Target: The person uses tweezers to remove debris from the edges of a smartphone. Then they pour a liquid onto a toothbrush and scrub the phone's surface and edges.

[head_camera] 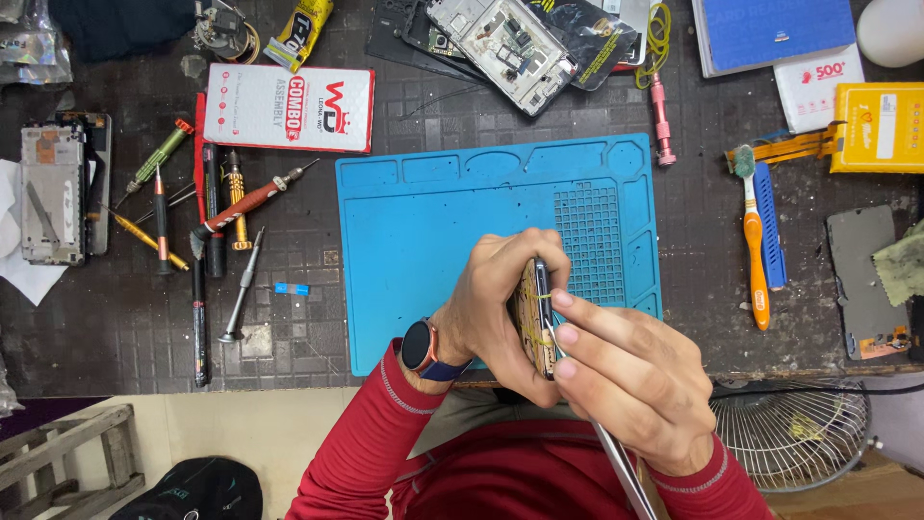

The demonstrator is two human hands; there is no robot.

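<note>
My left hand grips a smartphone held on edge above the near side of a blue silicone work mat; thin yellow rubber bands wrap the phone. My right hand rests its fingertips against the phone's edge and holds a slim metal tool that runs back toward my body. A smartwatch sits on my left wrist. Both sleeves are red.
Several screwdrivers and tweezers lie left of the mat by a white and red box. An opened phone frame lies at the back, another at far left. An orange toothbrush and yellow box sit right. A fan grille stands below the table edge.
</note>
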